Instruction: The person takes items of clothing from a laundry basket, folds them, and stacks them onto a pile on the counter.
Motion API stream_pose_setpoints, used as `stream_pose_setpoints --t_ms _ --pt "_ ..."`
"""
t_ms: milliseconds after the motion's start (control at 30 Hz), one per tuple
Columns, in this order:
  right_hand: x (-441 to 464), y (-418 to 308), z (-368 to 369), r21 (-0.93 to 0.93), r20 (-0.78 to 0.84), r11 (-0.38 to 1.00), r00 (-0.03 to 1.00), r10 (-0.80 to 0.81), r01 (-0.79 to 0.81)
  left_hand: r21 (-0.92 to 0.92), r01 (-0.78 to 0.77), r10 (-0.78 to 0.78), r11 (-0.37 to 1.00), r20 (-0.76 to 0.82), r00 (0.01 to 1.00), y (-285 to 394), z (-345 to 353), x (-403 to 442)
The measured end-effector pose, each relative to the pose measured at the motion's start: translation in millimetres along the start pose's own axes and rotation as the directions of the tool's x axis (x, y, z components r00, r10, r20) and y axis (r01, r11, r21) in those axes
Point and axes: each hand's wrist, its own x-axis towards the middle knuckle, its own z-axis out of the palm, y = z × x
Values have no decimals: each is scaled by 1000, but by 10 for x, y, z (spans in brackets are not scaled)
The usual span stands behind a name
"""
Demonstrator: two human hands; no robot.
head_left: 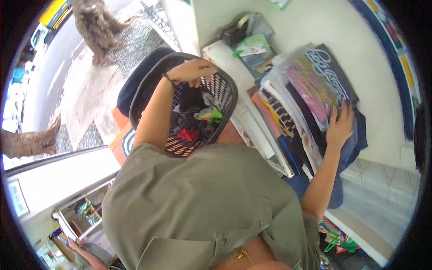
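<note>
My left hand (192,72), with a dark band at its wrist, reaches over a dark perforated plastic basket (229,83). Its fingers are bent but apart, near the far wall, and I see nothing in them. Inside the basket lie dark clothes (191,100), a red piece (187,134) and a green patterned piece (208,115). My right hand (340,126) rests with spread fingers on a stack of folded clothes. On top is a dark shirt (321,67) with white lettering and a pink and yellow print, partly under clear plastic.
A white shelf unit (229,67) carries the stack and a green plastic packet (252,46) with more clothes behind it. Left of the basket is a dark rounded object (141,74). Outside are a tree trunk (92,27) and a street. Another person's arm (83,252) shows at lower left.
</note>
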Motion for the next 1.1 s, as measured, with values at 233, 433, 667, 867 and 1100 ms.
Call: stream_pose_setpoints --t_ms 233,433,667,867,1100 --pt "-98 47 304 71 141 997 990 32 -42 143 477 -402 867 -367 839 -2875 313 298" --pt "-91 77 371 97 146 994 988 44 -58 -112 620 -506 776 -698 507 -2927 1106 684" --pt "-97 199 442 152 135 988 990 -34 13 -583 420 -607 696 -165 777 -3551 1479 1038" --pt "-113 279 469 176 180 984 984 -4 -28 -425 214 -183 880 113 977 -3240 1623 682" --pt "-138 377 513 150 137 987 987 -84 63 -227 396 -413 890 -770 487 -3489 1471 706"
